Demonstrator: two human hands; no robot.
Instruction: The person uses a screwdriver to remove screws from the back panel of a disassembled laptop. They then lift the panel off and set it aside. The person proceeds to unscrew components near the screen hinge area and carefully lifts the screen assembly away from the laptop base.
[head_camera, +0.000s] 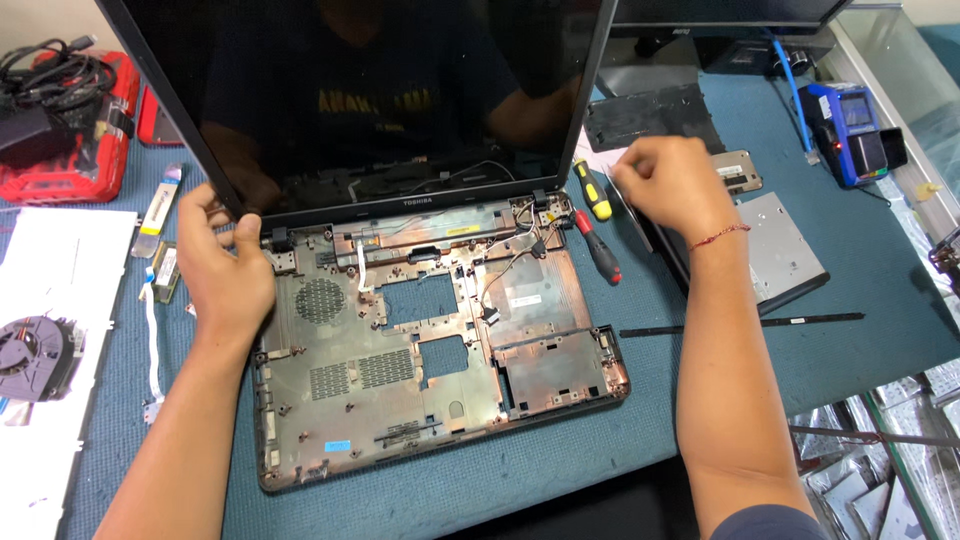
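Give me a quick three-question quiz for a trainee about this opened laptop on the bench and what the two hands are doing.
1. True or false: the left hand grips the lower left corner of the laptop screen.
2. Which lies nearest the right hand? A. the cooling fan B. the red screwdriver C. the red case
3. Fill in: the stripped laptop base rests on a ____ coloured mat.

Key
1. True: the fingers wrap the screen's edge beside the left hinge.
2. B: it lies just left of that hand, next to the yellow screwdriver; the fan and case sit far left.
3. Blue.
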